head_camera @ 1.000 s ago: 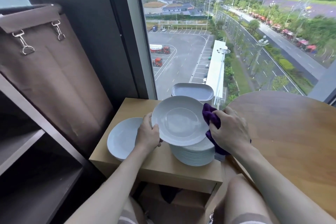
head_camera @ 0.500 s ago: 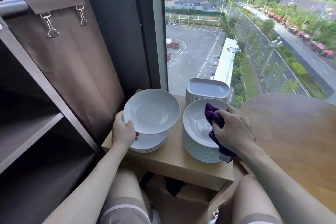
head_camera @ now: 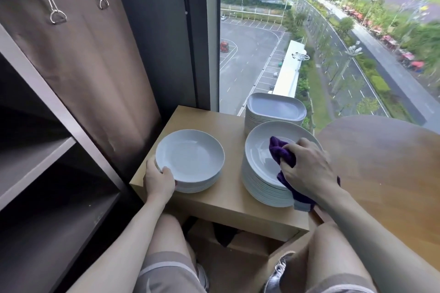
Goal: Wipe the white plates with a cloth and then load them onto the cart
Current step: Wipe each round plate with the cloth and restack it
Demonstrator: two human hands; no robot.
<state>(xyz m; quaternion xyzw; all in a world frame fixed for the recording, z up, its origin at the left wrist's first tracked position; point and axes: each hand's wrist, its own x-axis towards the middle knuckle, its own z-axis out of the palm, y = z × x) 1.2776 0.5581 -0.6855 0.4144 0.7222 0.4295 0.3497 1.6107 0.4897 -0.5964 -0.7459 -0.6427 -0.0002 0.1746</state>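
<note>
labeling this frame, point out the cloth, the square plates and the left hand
cloth (head_camera: 281, 152), head view, bunched tip
square plates (head_camera: 276, 107), head view, top plate's face
left hand (head_camera: 158, 181), head view, its back

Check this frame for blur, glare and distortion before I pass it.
Head view: soft daylight through the window, no harsh glare on the white plates; scenery at top right is smeared; the wide lens slants the window frame; the cart shelves lie in shadow.
</note>
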